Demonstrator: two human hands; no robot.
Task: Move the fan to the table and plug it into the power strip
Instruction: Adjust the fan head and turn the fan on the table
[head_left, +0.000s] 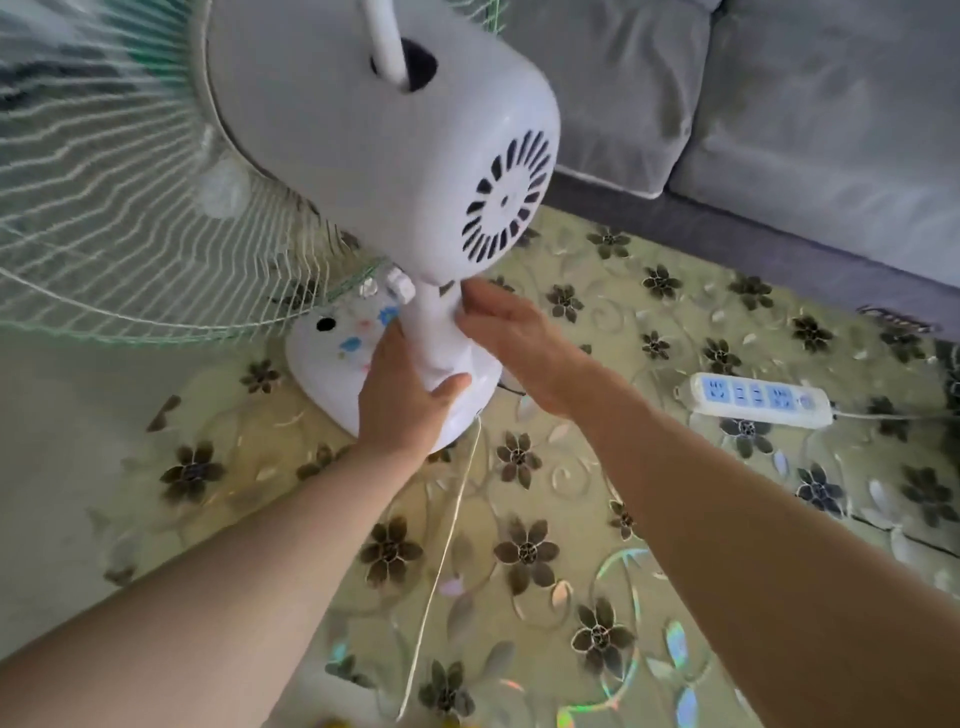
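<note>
Both hands (410, 395) grip the fan (363, 156) neck — no legible writing.

A grey cushioned sofa (779, 104) fills the 1 o'clock corner; pale bare floor (62, 441) lies at 9 o'clock.

Grey sofa (810, 104) fills upper right of frame. Pale floor (52, 426) at mid left. Dark strip (727, 239) runs diag. below sofa cushions.
</note>
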